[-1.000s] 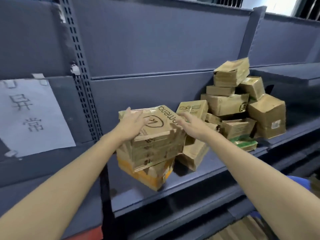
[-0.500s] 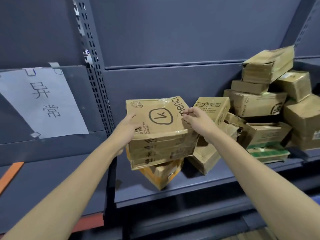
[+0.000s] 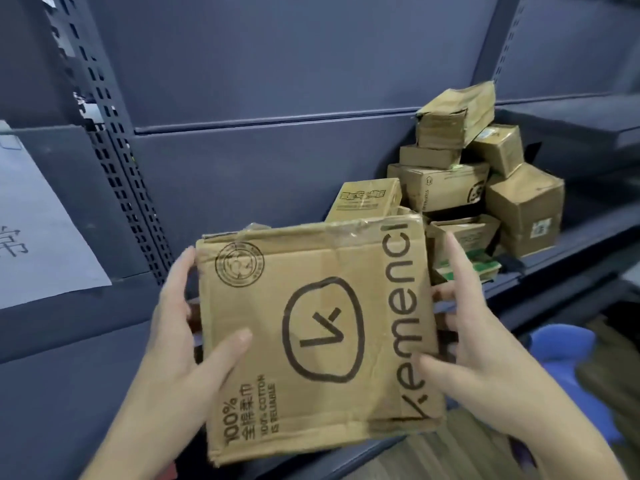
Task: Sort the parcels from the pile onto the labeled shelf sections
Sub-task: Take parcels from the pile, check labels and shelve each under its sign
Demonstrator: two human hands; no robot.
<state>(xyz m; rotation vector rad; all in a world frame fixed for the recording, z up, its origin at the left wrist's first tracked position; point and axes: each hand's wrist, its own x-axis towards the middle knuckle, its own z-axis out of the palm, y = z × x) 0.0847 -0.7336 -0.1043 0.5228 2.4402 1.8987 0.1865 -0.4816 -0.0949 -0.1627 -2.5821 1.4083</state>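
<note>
Head — parcel [image 3: 318, 341] — left hand [image 3: 180, 344], right hand [image 3: 474, 341]

One left hand [image 3: 180, 327] and one right hand [image 3: 474, 327] hold a single flat brown cardboard parcel [image 3: 318, 337]. Beyond the right hand, at least seven brown cardboard boxes [image 3: 446, 187] are heaped with one green-and-white packet [image 3: 481, 268]. One white paper sheet [image 3: 41, 237] hangs left of the left hand; one blue object [image 3: 561, 344] lies below the right hand.
</note>
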